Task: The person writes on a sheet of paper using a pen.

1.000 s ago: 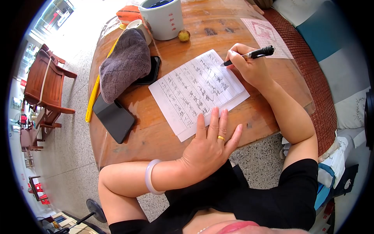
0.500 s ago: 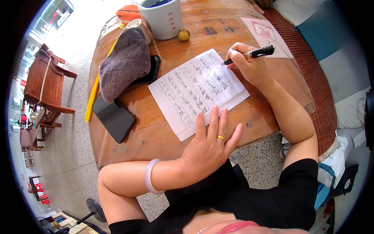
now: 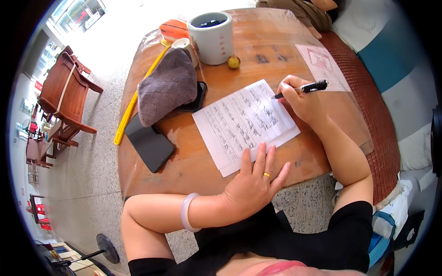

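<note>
Lined paper covered in rows of handwriting lies at a slant on the wooden table, with another sheet edge showing beneath it. My right hand is closed around a black pen, whose tip meets the paper near its upper right edge. Flat on the lower edge of the paper rests my left hand, fingers spread and holding nothing. A gold ring is on one of its fingers, and a pale bangle circles the wrist.
Left of the paper lie a dark phone, a grey cloth partly over another black device, and a long yellow stick. Behind stand a white pot and a small round fruit. Another person's leg shows at the far edge.
The whole view has shifted, so the table sits lower and further right, and more of another person shows at the top. Both hands keep about the same places on the paper.
</note>
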The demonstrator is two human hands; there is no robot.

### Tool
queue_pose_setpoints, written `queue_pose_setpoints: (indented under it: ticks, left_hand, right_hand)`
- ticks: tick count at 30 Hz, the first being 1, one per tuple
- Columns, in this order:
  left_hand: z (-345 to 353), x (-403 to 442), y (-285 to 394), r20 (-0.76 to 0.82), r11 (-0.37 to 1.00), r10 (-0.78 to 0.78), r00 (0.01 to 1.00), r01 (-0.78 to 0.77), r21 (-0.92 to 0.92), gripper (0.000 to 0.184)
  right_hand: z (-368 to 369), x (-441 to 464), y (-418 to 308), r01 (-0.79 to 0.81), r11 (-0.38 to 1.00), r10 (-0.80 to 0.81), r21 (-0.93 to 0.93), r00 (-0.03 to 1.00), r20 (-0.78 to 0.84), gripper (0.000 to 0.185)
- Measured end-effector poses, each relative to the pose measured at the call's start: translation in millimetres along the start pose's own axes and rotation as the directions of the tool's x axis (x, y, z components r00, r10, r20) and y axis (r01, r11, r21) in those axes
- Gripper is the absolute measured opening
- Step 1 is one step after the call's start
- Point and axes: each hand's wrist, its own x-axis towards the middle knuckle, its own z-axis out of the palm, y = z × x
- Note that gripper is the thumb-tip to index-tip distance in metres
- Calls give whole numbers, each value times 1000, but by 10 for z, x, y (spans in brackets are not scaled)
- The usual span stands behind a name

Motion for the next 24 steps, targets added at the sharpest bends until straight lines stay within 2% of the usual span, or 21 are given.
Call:
queue_pose_setpoints:
  ticks: [4,7,14,24]
  left_hand:
    - [-24,-4,2,14,1000,6,1000,-6,19,53]
    - [-36,-6,3,28,999,13,1000,-14,33,60]
    - [-34,-7,10,49,999,15,999,-17,44,70]
    - [-22,-9,11,43,999,14,999,-16,38,75]
  right_hand:
    - [3,0,-5,-21,1000,21,5,1000,-6,20]
    - [-5,-6,-31,-2,994,1,-105,1000,-10,21]
    - [-12,2,-2,-12,999,12,50,1000,10,20]
    - [-14,1,-17,-38,997,37,64,999,26,20]
